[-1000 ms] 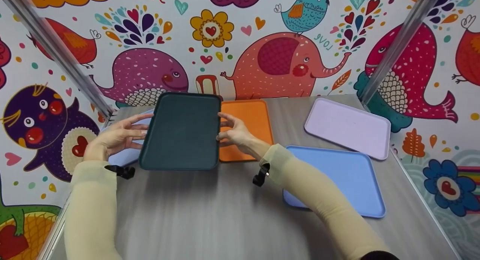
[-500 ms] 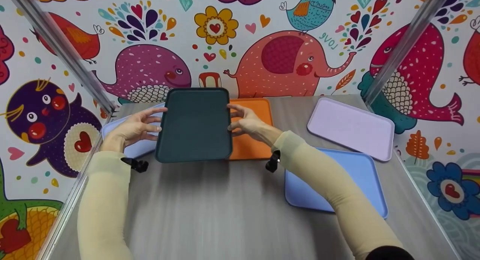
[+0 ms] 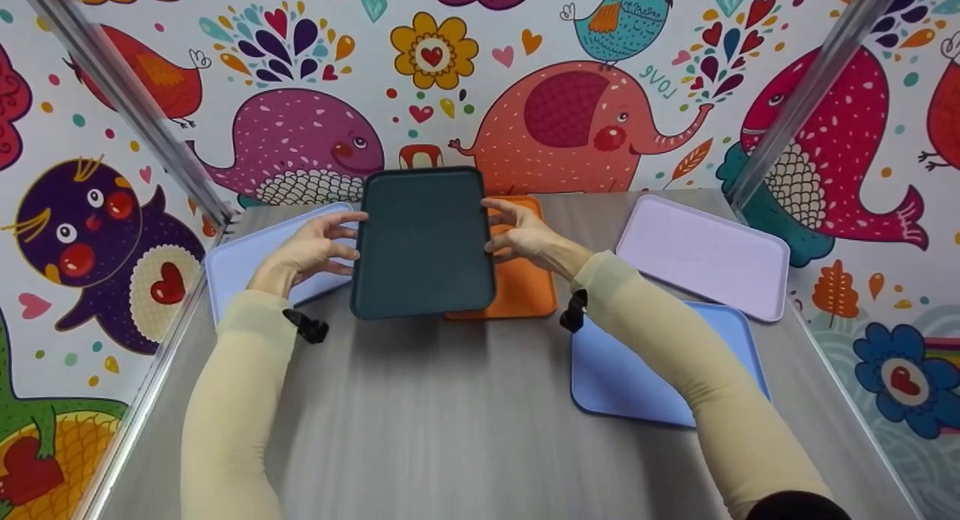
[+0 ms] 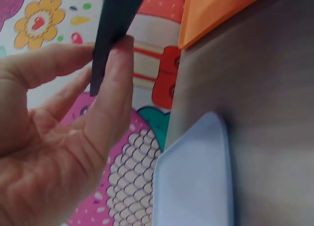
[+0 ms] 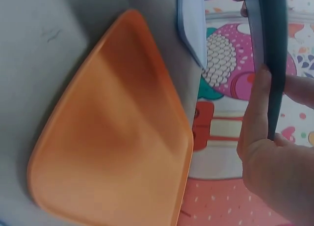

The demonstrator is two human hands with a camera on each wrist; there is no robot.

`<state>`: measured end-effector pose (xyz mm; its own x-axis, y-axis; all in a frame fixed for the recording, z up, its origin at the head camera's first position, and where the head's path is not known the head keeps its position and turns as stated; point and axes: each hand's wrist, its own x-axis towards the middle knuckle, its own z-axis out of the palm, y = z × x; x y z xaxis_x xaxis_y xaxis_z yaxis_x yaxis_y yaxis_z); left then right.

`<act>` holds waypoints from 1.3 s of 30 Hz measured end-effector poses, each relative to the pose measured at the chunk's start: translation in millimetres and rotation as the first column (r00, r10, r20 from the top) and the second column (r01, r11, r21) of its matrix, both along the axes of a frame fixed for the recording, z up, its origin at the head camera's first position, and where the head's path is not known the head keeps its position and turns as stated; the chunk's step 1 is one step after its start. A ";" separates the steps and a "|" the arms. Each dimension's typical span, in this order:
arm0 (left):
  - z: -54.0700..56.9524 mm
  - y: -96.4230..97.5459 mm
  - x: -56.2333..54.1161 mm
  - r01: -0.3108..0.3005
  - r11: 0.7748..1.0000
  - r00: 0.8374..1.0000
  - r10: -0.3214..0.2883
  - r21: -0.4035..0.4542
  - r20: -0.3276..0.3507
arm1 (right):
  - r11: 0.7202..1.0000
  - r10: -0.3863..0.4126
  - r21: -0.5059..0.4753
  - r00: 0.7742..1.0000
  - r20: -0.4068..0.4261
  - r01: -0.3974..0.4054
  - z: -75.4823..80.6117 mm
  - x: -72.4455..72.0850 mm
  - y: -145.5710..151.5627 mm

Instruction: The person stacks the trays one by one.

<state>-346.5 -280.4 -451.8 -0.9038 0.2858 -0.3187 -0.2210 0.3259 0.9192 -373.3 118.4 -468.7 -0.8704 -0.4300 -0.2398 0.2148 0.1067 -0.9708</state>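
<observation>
- The dark green tray [image 3: 424,242] is held in the air above the orange tray [image 3: 517,287]. Only fingertips hold its long edges, so I think it could slip and fall.
- If it tilts, its near edge may hit the orange tray or the counter [image 3: 450,415].
- The left hand [image 3: 311,251] and the right hand [image 3: 525,235] each pinch one side, with both forearms stretched forward and the fingers spread along the rims.

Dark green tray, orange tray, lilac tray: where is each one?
dark green tray [image 3: 421,242], head view, middle of its face.
orange tray [image 5: 113,138], right wrist view, middle of its floor.
lilac tray [image 3: 701,253], head view, bare floor.
</observation>
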 end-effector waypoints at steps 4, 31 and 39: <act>-10.2 14.7 -6.0 -0.004 1.000 1.000 0.004 0.010 -0.008 | 0.999 -0.010 0.039 1.000 -0.008 0.010 -6.2 -1.3 12.5; -78.2 116.9 -34.3 -0.099 0.995 0.995 0.099 -0.012 -0.032 | 0.959 -0.134 0.236 0.986 -0.097 0.154 -60.1 -17.5 83.5; -90.4 136.2 -36.5 -0.150 0.987 0.985 0.144 -0.053 -0.100 | 0.950 -0.179 0.242 0.979 -0.096 0.198 -71.2 -21.6 88.0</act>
<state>-383.0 -144.1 -542.2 -0.9615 0.1306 -0.2416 -0.1828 0.3519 0.9180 -394.8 206.4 -539.9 -0.9488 -0.1911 -0.2516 0.1846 0.3110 -0.9323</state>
